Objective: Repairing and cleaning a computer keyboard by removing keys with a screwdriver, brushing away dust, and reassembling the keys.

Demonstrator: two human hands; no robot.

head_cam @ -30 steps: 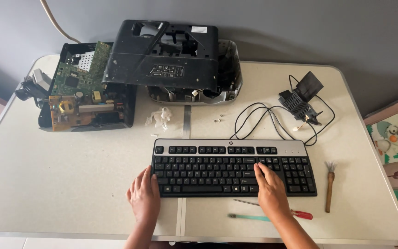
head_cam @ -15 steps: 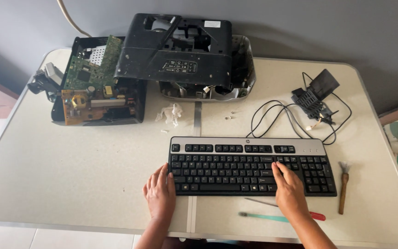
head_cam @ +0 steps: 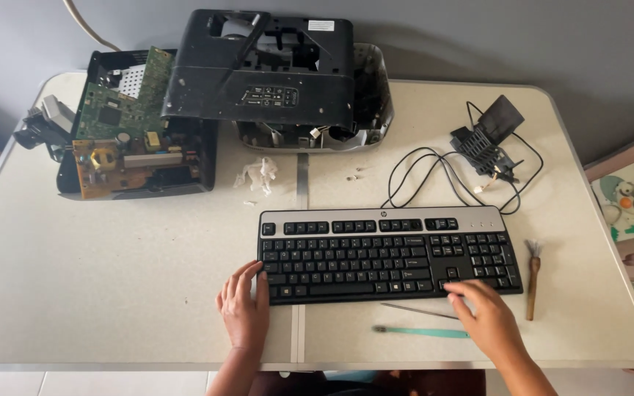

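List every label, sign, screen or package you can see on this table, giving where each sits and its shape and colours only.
White sticker: small rectangle, top right of the black printer cover.
Control panel: dark strip with pale markings, front of that cover.
Logo badge: tiny round mark, middle of the keyboard's silver top strip.

Both bare forearms come up from the lower edge of the view, roughly side by side and well apart. The left hand [head_cam: 245, 312] lies palm down with its fingers [head_cam: 247, 279] close together and stretched forward, the thumb tucked alongside. The right hand [head_cam: 487, 319] is also palm down, angled inward from its wrist, its fingers [head_cam: 464, 288] loosely spread and pointing up and to the left. Neither hand is closed around anything.
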